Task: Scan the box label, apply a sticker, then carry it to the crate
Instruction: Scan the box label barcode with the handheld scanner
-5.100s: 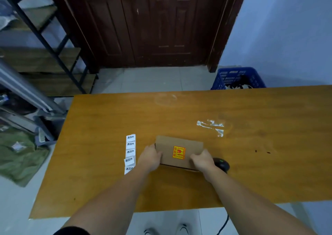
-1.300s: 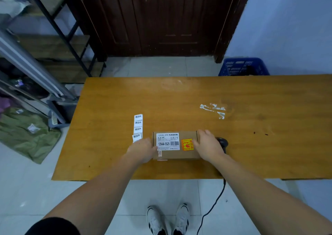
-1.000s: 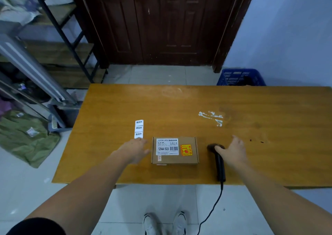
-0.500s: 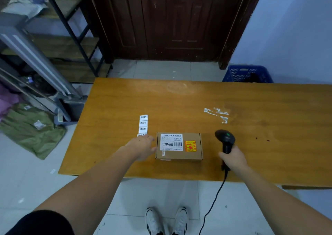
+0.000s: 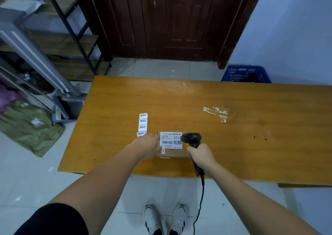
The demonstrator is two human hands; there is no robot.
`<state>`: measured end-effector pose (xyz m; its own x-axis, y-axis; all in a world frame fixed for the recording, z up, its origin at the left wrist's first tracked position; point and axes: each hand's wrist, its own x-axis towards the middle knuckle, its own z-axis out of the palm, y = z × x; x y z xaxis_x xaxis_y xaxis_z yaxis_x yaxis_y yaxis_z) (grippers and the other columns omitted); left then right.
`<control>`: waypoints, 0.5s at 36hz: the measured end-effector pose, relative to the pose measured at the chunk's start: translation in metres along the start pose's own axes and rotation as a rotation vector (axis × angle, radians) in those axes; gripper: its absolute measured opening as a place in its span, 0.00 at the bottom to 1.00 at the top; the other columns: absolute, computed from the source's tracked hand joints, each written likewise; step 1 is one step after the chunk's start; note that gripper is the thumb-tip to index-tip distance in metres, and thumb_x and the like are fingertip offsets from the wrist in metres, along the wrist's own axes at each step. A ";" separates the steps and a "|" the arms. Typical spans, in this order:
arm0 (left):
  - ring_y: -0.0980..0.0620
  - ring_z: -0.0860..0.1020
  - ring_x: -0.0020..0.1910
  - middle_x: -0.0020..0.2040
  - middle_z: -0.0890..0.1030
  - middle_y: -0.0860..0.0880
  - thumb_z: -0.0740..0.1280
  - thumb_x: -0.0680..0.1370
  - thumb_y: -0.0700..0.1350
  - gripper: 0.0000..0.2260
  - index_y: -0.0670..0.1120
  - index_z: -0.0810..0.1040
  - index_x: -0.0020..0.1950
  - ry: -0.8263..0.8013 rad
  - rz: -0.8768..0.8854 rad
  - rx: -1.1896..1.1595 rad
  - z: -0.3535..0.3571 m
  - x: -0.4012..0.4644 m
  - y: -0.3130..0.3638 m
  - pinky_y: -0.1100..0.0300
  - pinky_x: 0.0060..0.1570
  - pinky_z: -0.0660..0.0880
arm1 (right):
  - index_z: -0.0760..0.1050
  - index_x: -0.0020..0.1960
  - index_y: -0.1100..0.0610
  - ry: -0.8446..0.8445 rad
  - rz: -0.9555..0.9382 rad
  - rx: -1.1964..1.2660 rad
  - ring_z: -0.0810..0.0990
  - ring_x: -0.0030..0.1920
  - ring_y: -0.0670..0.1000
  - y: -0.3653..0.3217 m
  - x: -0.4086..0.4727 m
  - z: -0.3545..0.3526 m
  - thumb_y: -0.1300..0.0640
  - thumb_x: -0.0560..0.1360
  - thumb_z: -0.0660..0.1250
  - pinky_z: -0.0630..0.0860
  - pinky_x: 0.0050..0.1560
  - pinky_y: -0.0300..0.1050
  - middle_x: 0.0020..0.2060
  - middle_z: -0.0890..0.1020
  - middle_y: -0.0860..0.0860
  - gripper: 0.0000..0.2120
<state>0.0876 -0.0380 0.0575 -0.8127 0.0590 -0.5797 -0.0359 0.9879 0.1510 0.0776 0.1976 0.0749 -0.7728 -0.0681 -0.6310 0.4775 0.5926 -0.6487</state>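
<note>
A person's right hand [image 5: 201, 154] grips a scanner [image 5: 191, 139] over the box [image 5: 171, 145] on the table [image 5: 233, 136], left hand [image 5: 147, 145] loosely steadying it; aiming squarely at the label [image 5: 170, 140] should help.

There is one view only, from a camera on the person's head, tilted forward and steeply down. It looks along both bare forearms to the near edge of the orange-brown wooden table [image 5: 233, 98], which fills the middle of the picture. At the bottom edge it sees straight down to white shoes [image 5: 164, 220] on pale floor tiles; at the top it faces a dark brown panelled door [image 5: 170, 19]. Wide-angle bending curves the table's edges.
</note>
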 end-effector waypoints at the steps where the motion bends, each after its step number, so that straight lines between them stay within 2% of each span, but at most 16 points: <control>1: 0.44 0.76 0.67 0.71 0.76 0.45 0.59 0.84 0.57 0.24 0.50 0.67 0.79 0.000 0.004 0.000 0.002 0.000 0.000 0.45 0.65 0.76 | 0.69 0.37 0.59 -0.007 0.015 0.000 0.69 0.25 0.54 0.000 -0.001 0.004 0.56 0.73 0.65 0.67 0.34 0.48 0.26 0.71 0.54 0.10; 6: 0.44 0.76 0.66 0.71 0.76 0.46 0.59 0.84 0.57 0.24 0.50 0.67 0.79 0.010 0.001 -0.006 0.005 -0.003 -0.001 0.46 0.64 0.76 | 0.65 0.36 0.57 -0.003 0.036 -0.005 0.67 0.29 0.54 -0.006 0.000 0.012 0.54 0.73 0.66 0.63 0.34 0.48 0.27 0.68 0.51 0.12; 10: 0.44 0.75 0.68 0.72 0.75 0.45 0.59 0.85 0.57 0.24 0.49 0.67 0.78 0.011 -0.001 -0.007 0.002 -0.005 -0.002 0.45 0.66 0.76 | 0.65 0.37 0.57 -0.045 0.047 -0.029 0.66 0.31 0.54 -0.009 -0.002 0.010 0.53 0.73 0.66 0.63 0.37 0.51 0.27 0.66 0.52 0.12; 14: 0.43 0.75 0.69 0.73 0.75 0.45 0.59 0.85 0.57 0.24 0.48 0.68 0.78 0.026 -0.011 -0.029 -0.003 -0.008 -0.001 0.44 0.67 0.75 | 0.67 0.36 0.58 -0.062 0.058 -0.038 0.67 0.24 0.54 -0.007 -0.005 0.006 0.54 0.72 0.65 0.66 0.35 0.50 0.23 0.68 0.52 0.11; 18: 0.43 0.74 0.70 0.74 0.73 0.44 0.59 0.86 0.56 0.24 0.47 0.67 0.79 0.010 -0.010 -0.008 -0.008 -0.009 -0.001 0.44 0.68 0.74 | 0.70 0.35 0.60 -0.074 0.053 -0.050 0.70 0.21 0.54 -0.005 -0.006 0.003 0.54 0.72 0.65 0.69 0.32 0.48 0.22 0.71 0.54 0.12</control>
<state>0.0902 -0.0404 0.0694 -0.8182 0.0476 -0.5729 -0.0486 0.9873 0.1515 0.0811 0.1926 0.0808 -0.7127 -0.0937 -0.6952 0.4944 0.6359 -0.5926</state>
